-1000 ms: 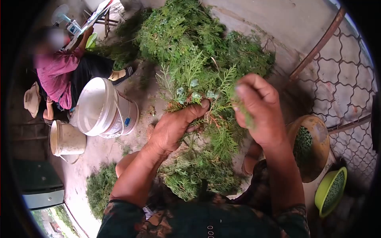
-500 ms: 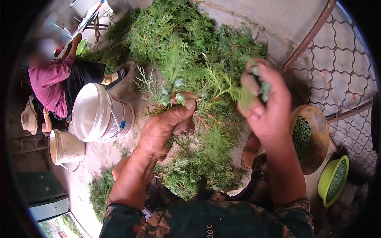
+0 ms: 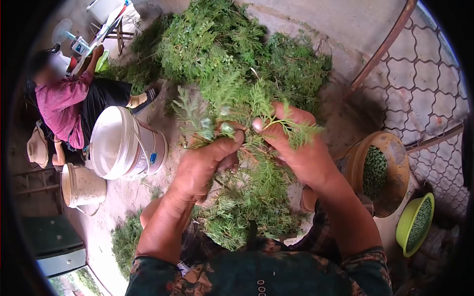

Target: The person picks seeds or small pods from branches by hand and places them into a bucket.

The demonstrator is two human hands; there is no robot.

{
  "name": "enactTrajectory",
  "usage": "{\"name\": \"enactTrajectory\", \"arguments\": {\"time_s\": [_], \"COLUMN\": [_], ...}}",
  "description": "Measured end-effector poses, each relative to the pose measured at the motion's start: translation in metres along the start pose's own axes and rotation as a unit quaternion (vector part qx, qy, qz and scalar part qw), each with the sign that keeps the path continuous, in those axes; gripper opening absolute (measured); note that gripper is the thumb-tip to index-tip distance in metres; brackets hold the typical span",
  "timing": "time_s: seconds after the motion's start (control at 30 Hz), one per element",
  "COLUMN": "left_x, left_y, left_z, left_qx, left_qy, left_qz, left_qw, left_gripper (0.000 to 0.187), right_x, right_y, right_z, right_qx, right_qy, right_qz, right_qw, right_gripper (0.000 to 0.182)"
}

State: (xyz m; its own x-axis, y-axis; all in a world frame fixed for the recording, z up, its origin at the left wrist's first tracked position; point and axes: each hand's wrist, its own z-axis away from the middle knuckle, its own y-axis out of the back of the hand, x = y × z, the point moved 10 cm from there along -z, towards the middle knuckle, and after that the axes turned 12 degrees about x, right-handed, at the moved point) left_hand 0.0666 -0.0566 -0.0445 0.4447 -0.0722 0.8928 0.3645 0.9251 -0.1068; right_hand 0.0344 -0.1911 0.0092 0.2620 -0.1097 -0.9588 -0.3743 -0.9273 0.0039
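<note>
A leafy green sprig with pale green cones is pinched between thumb and fingers of my left hand, at the middle of the view. My right hand is beside it on the right, its thumb and fingers closed on a twig of the same greenery. Whether loose cones lie in its palm is hidden. Beyond both hands rises a large heap of green branches, and more cut greenery lies below them, between the knees.
At right stand a tan bucket with green cones and a lime basin of cones, near wire mesh. At left are a white bucket, a smaller bucket and a seated co-worker.
My right hand has moved left and down, from the upper right to beside my left hand, and now grips the greenery. The co-worker's hand has shifted slightly.
</note>
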Motion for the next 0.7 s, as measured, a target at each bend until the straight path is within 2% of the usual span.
{"name": "enactTrajectory", "arguments": {"time_s": [0.03, 0.07, 0.1, 0.13, 0.17, 0.2, 0.27, 0.3, 0.33, 0.37, 0.4, 0.47, 0.5, 0.53, 0.6, 0.63, 0.67, 0.7], "left_x": [-0.007, -0.014, -0.021, -0.01, -0.007, -0.004, -0.031, -0.023, -0.023, -0.016, -0.006, -0.002, 0.006, 0.006, 0.008, 0.009, 0.013, 0.013], "left_y": [0.016, 0.01, 0.004, 0.002, 0.005, 0.008, 0.015, 0.016, 0.015, 0.011, 0.008, -0.008, -0.018, -0.019, -0.03, -0.024, -0.023, -0.019], "left_z": [0.002, -0.001, -0.002, 0.004, -0.002, -0.008, -0.027, -0.025, -0.023, -0.022, -0.022, -0.02, -0.019, -0.018, -0.011, -0.011, -0.008, -0.007], "left_qx": [0.061, 0.019, -0.024, -0.018, 0.001, 0.022, 0.066, 0.094, 0.105, 0.099, 0.09, -0.004, -0.058, -0.055, -0.107, -0.065, -0.065, -0.054], "left_qy": [0.025, 0.011, -0.001, -0.018, -0.07, -0.122, 0.025, 0.0, -0.002, -0.032, -0.062, -0.069, -0.096, -0.102, -0.1, -0.123, -0.132, -0.117], "left_qz": [-0.271, -0.239, -0.206, -0.231, -0.227, -0.225, -0.081, 0.056, 0.059, 0.074, 0.09, 0.139, 0.179, 0.18, 0.208, 0.181, 0.179, 0.19], "left_qw": [0.96, 0.971, 0.978, 0.973, 0.971, 0.966, 0.994, 0.994, 0.993, 0.992, 0.99, 0.988, 0.977, 0.977, 0.967, 0.974, 0.973, 0.973], "left_gripper": [0.03, 0.031, 0.034, 0.034, 0.031, 0.033, 0.049, 0.054, 0.054, 0.058, 0.061, 0.053, 0.045, 0.045, 0.039, 0.039, 0.039, 0.037], "right_x": [-0.016, -0.021, -0.006, -0.018, -0.002, 0.026, 0.022, 0.024, 0.025, 0.028, 0.02, 0.03, 0.036, 0.036, 0.033, 0.026, 0.027, 0.033], "right_y": [0.007, 0.008, 0.022, 0.032, 0.056, 0.073, 0.054, 0.041, 0.033, 0.012, -0.006, -0.017, -0.019, -0.024, -0.01, -0.009, -0.008, -0.011], "right_z": [0.003, 0.003, -0.001, -0.013, -0.025, -0.022, -0.015, -0.007, 0.004, 0.003, 0.003, 0.005, 0.006, 0.007, 0.008, 0.01, 0.007, 0.005], "right_qx": [0.041, 0.035, 0.069, 0.075, 0.151, 0.142, 0.153, 0.169, 0.192, 0.068, 0.043, 0.015, 0.009, 0.004, 0.128, 0.167, 0.166, 0.125], "right_qy": [0.116, 0.159, 0.225, 0.212, 0.076, -0.116, -0.196, -0.233, -0.267, -0.261, -0.261, -0.251, -0.26, -0.256, -0.236, -0.228, -0.22, -0.218], "right_qz": [0.129, 0.208, 0.257, 0.271, 0.184, -0.072, -0.243, -0.191, -0.137, -0.116, -0.081, -0.09, -0.092, -0.092, -0.03, -0.005, -0.008, -0.001], "right_qw": [0.984, 0.964, 0.937, 0.936, 0.968, 0.98, 0.938, 0.938, 0.934, 0.956, 0.961, 0.964, 0.961, 0.962, 0.963, 0.959, 0.961, 0.968], "right_gripper": [0.02, 0.022, 0.024, 0.018, 0.017, 0.017, 0.017, 0.019, 0.02, 0.019, 0.018, 0.02, 0.023, 0.023, 0.024, 0.024, 0.024, 0.024]}}
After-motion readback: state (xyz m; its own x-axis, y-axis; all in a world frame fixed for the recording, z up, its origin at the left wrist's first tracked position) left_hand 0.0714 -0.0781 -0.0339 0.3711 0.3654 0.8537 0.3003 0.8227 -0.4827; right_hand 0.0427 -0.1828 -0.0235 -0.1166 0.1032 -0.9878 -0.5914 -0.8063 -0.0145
